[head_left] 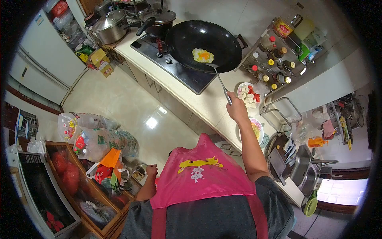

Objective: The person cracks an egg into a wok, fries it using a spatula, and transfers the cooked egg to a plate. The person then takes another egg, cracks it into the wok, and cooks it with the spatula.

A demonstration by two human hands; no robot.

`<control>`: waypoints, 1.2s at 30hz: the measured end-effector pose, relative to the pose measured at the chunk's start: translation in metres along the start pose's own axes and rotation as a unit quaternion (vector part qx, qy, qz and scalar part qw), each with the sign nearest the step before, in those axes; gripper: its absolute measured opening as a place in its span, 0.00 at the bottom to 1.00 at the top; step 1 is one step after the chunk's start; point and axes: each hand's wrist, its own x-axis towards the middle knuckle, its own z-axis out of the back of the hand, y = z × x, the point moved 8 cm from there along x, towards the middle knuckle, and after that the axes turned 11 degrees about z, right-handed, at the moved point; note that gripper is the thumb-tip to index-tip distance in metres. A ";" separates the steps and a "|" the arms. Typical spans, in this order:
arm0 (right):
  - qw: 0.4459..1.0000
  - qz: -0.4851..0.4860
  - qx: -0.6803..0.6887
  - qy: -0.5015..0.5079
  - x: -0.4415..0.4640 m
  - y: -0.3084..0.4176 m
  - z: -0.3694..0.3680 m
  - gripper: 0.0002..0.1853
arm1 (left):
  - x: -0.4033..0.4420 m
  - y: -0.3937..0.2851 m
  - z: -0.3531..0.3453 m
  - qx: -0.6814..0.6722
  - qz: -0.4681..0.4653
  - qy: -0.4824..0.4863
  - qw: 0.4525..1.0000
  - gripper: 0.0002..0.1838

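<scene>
While the fried egg (203,55) lies in the wok (191,38), near the blade of the spatula (221,81), good practice calls for a low, flat blade and light pressure. On the wok's near side, my right hand (237,107) has its fingers clamped round the handle, forearm angled across the worktop (215,99). My left hand (151,170) is well apart from the wok; its fingers' state I cannot tell.

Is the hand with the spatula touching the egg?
Apart. The head view shows the right hand gripping the handle end of the spatula, outside the black pan, with a wide gap to the egg.
</scene>
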 end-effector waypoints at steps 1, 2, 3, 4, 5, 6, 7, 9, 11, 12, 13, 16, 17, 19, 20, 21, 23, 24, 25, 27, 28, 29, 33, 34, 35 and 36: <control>1.000 -0.001 0.002 -0.001 0.000 0.000 0.000 0.25 | -0.004 -0.003 0.001 -0.001 0.005 -0.001 1.000 0.12; 1.000 -0.001 0.002 -0.001 0.000 0.000 0.001 0.25 | -0.003 -0.001 0.000 -0.003 0.010 -0.002 1.000 0.12; 1.000 -0.002 0.002 -0.001 0.000 0.000 0.001 0.25 | -0.002 0.000 0.000 -0.004 0.016 -0.003 1.000 0.11; 1.000 -0.002 0.001 -0.001 0.000 0.000 0.001 0.25 | 0.000 0.000 -0.001 -0.010 0.013 0.005 1.000 0.11; 1.000 -0.002 0.001 -0.001 0.000 0.000 0.001 0.25 | 0.013 0.007 -0.004 -0.015 0.011 0.013 1.000 0.11; 1.000 -0.001 0.001 -0.001 0.000 0.000 0.000 0.25 | 0.024 0.013 -0.007 -0.021 0.009 0.022 1.000 0.11; 1.000 0.000 0.001 0.000 0.000 0.000 0.000 0.25 | 0.028 0.016 -0.007 -0.025 -0.004 0.015 1.000 0.12; 1.000 -0.002 0.000 0.001 0.000 0.000 0.000 0.25 | 0.028 0.013 -0.006 -0.033 -0.028 0.002 0.999 0.13; 1.000 -0.005 0.000 0.003 0.000 0.000 0.001 0.25 | 0.028 0.013 -0.006 -0.019 -0.013 0.012 1.000 0.13; 1.000 -0.006 0.000 0.005 0.000 0.001 0.001 0.25 | 0.025 0.012 -0.005 -0.012 -0.005 0.018 1.000 0.13; 1.000 -0.007 0.001 0.007 0.000 0.001 0.001 0.25 | 0.022 0.009 -0.005 -0.017 -0.008 0.019 1.000 0.13; 1.000 -0.003 0.001 0.006 0.000 0.000 0.001 0.25 | 0.027 0.011 -0.006 -0.033 -0.009 0.022 0.999 0.13; 1.000 -0.003 -0.001 0.007 0.000 0.000 0.001 0.26 | 0.029 0.012 -0.006 -0.036 -0.007 0.023 0.999 0.13; 1.000 -0.004 -0.004 0.008 0.000 0.002 0.001 0.27 | 0.031 0.013 -0.006 -0.038 -0.004 0.024 0.999 0.13; 1.000 -0.006 -0.003 0.009 0.000 0.001 0.001 0.27 | 0.031 0.013 -0.006 -0.036 -0.003 0.026 0.999 0.13; 1.000 -0.008 -0.003 0.010 0.000 0.000 0.000 0.27 | 0.031 0.013 -0.006 -0.034 -0.002 0.027 0.999 0.12; 1.000 -0.009 -0.002 0.010 0.000 -0.001 0.000 0.27 | 0.030 0.013 -0.006 -0.038 -0.002 0.028 0.999 0.12; 1.000 -0.009 -0.003 0.010 0.000 0.000 0.000 0.27 | 0.029 0.012 -0.006 -0.040 -0.003 0.029 0.999 0.12; 1.000 -0.008 -0.003 0.009 0.000 0.000 0.000 0.27 | 0.029 0.012 -0.006 -0.039 -0.002 0.029 0.999 0.12; 1.000 0.001 -0.002 -0.001 0.000 0.000 0.000 0.26 | 0.029 0.011 -0.006 -0.036 -0.001 0.029 0.999 0.12; 1.000 0.006 -0.001 -0.006 0.000 0.000 0.001 0.26 | 0.028 0.011 -0.006 -0.038 -0.003 0.029 0.999 0.13; 1.000 0.003 -0.002 -0.004 0.000 0.000 0.001 0.26 | 0.029 0.011 -0.006 -0.039 -0.005 0.028 0.999 0.13; 1.000 0.000 -0.001 -0.002 0.000 0.001 0.001 0.25 | 0.029 0.011 -0.006 -0.037 0.002 0.033 0.999 0.13; 1.000 0.001 0.000 -0.003 0.000 0.001 0.001 0.26 | 0.028 0.010 -0.005 -0.029 0.003 0.029 0.999 0.13; 1.000 -0.001 -0.001 -0.002 0.000 0.000 0.001 0.25 | 0.028 0.010 -0.005 -0.022 0.005 0.026 0.999 0.13; 1.000 -0.004 -0.003 0.000 0.001 -0.001 0.000 0.24 | 0.029 0.010 -0.005 -0.015 0.007 0.022 1.000 0.13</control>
